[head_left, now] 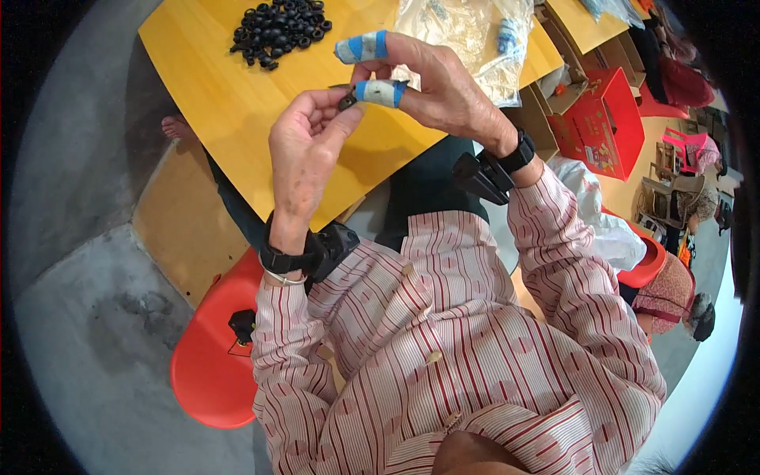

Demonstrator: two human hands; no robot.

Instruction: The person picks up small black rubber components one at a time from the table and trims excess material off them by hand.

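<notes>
Orange plastic chair seat (210, 372) shows at lower left, beside a yellow wooden table (214, 95) seen from above. Near the table's far edge lies a heap of small black rubber rings (279, 28). Just right of centre, the left hand (305, 146) is raised over the table, its thumb and fingertips closed on one small black ring (347, 101). The right hand (439, 83) meets it from the right; its taped fingers (380, 93), wrapped in white and blue, pinch the same ring, so both hands share it. Beyond them sits a clear plastic bag (467, 36) of pale parts. Further right, a red cardboard box (606, 127) stands on the floor. The ring is tiny and the tape looks smooth, so it could slip and drop off the table's near edge into the lap.
</notes>
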